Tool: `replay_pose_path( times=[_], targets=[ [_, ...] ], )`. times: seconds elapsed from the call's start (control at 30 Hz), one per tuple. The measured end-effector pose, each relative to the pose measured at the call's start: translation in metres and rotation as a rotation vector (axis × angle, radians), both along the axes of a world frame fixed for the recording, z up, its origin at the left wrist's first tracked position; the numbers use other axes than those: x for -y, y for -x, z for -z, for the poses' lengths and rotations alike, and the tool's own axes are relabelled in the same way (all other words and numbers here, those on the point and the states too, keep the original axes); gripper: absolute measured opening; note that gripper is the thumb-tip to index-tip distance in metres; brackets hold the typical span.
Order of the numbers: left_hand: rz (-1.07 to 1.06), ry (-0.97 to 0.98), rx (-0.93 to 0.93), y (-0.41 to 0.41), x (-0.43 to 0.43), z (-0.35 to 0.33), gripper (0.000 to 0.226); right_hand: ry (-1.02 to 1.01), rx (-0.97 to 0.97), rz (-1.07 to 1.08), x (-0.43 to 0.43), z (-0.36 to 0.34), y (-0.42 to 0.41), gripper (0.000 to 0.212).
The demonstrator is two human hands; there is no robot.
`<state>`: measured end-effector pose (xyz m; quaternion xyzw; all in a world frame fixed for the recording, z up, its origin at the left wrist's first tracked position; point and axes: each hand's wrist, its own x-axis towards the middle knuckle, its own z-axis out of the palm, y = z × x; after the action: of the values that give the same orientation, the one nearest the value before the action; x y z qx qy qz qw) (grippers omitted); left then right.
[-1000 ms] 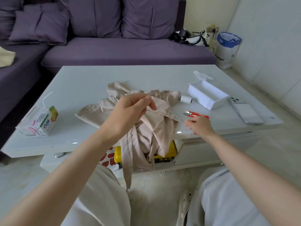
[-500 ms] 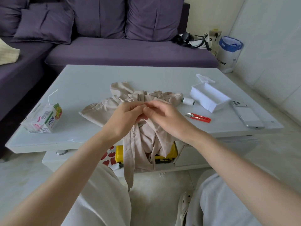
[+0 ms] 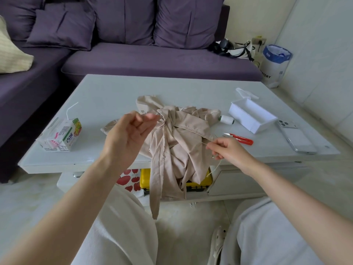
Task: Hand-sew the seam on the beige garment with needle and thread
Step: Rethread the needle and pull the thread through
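Checked first at the right hand (image 3: 227,150): closed in a fine pinch on the thread (image 3: 215,167), other fingers curled under, a loose tail hanging down past the near edge of the table (image 3: 114,92). Cannot confirm the needle; too small to pick out among the fingers. Checked next at the left hand (image 3: 131,134): released, fingers loosely curled and spread, raised just beside the upper fold of the beige garment (image 3: 177,142) and apparently clear of it. Fingertips blurred, so cannot rule out light contact. Compared against half a second ago: then met together at that fold, now drawn well apart, with the right hand carried down and outward toward the near table edge and the left hand let go of the cloth. Judged as a draw of thread through or away from the fabric, with seam work under way rather than finished. Located the garment bunched at mid-table, one long strip hanging over the front edge toward the floor, gripped by neither hand. Logged around it: thread spool (image 3: 226,119) just beside its right edge, red snips (image 3: 241,139) near the right hand, open white box (image 3: 252,115) and phone (image 3: 296,136) further right, drink carton (image 3: 63,136) well apart at left.
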<state>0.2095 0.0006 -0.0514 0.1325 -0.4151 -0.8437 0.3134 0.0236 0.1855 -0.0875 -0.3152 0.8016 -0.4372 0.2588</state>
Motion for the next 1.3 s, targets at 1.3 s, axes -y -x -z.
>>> replay_pose_path(
  times=[1.3],
  targets=[
    [0.060, 0.890, 0.580, 0.040, -0.044, -0.002, 0.018, 0.029, -0.152, -0.113, -0.020, -0.047, -0.007, 0.016]
  ],
)
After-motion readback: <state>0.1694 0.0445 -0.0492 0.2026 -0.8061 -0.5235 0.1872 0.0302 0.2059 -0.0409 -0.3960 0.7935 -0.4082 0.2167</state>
